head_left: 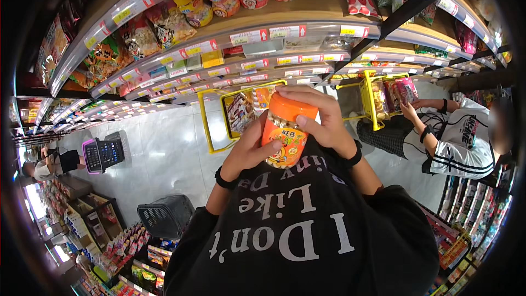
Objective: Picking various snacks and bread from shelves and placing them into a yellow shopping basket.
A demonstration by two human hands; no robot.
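Both hands hold a plastic snack jar [287, 135] with an orange screw lid and an orange label, tilted in front of my chest. Small round pieces show through its clear wall. My left hand [248, 144] wraps the lower side, its thumb lying across the label. Against the lid and upper side rests my right hand [331, 121], with fingers over the lid's edge and thumb on the jar's shoulder. Just beyond the jar stands a yellow-framed shopping cart [204, 121], carrying a large dark snack package [238, 113] and an orange-and-white package [261, 98].
Store shelves [312, 12] of jars and bagged snacks curve across the front. To the right, a person [456, 139] holds a pink package [406, 89] at another yellow cart [372, 102]. A dark basket [166, 216] and a purple-rimmed basket [102, 155] stand left, near another person [53, 163].
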